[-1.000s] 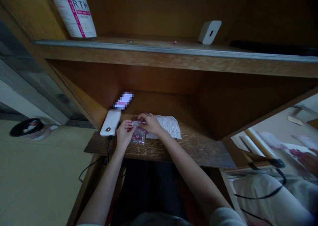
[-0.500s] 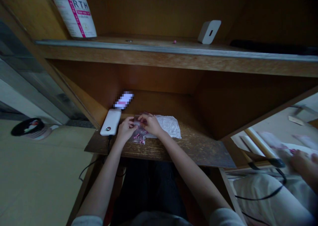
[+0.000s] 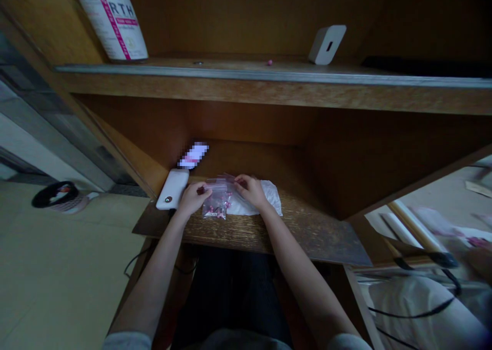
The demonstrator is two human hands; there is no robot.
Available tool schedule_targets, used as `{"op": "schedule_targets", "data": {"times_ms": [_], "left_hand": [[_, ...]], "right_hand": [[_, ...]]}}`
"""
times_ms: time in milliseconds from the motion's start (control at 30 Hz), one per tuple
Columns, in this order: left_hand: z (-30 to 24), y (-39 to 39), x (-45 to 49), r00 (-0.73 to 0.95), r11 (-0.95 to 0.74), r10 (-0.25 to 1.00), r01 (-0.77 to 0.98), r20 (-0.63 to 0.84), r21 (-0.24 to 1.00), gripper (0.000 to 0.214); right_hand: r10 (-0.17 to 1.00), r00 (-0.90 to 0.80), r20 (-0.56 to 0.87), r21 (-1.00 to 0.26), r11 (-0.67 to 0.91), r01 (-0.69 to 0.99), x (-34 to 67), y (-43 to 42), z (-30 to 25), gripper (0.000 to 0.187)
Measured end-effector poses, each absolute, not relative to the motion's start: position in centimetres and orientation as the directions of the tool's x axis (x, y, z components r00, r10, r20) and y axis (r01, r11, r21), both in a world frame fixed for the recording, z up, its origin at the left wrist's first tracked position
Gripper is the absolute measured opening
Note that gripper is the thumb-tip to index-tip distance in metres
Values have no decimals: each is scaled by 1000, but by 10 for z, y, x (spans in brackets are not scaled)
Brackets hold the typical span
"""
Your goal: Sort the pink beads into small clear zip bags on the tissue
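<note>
Head view: plastic bag [image 3: 216,206] between both hands [image 3: 194,197] [image 3: 248,190].

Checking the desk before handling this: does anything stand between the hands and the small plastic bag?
Nothing visible does. The left hand and right hand are both at the top edge of the bag. The power bank lies left of the left hand, and the tissue lies under the right hand, neither in between.

A brown wooden shelf unit [image 3: 269,86] stands right in front of me, its upper shelf edged with a metal strip, and the light here is dim. To my left, a pale tiled floor [image 3: 65,273] runs past a small round basket [image 3: 57,199]
</note>
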State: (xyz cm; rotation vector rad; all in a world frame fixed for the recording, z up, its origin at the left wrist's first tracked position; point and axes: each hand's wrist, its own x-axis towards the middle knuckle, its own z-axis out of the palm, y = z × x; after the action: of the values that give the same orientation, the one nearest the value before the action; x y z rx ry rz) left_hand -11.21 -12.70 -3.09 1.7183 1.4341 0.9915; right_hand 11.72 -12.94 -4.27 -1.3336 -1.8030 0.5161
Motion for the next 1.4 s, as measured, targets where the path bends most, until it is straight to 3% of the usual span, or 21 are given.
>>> {"op": "schedule_targets", "data": {"times_ms": [100,233,467,833,1233,1400], "left_hand": [[-33,-122,-112,67,-148,989,492,133,858,26],[-34,-117,-109,52,-109,994,399,96,911,28],[-27,-115,-101,17,-35,999,203,32,979,27],[-35,-97,-78,-136,-72,988,50,78,996,29],[-29,-79,-62,-214,24,975,-177,-62,984,29],[-34,-81,-58,-209,12,976,-201,-55,980,47]], "right_hand": [[922,-141,359,-653,356,668,116,-132,-40,11],[924,-186,334,-612,363,702,113,-135,-36,14],[919,-207,335,-676,388,627,111,-137,-33,12],[905,-240,351,-684,423,594,114,-136,-39,40],[910,-225,347,-725,413,552,113,-137,-39,37],[907,-222,359,-740,421,524,111,-135,-45,42]]}}
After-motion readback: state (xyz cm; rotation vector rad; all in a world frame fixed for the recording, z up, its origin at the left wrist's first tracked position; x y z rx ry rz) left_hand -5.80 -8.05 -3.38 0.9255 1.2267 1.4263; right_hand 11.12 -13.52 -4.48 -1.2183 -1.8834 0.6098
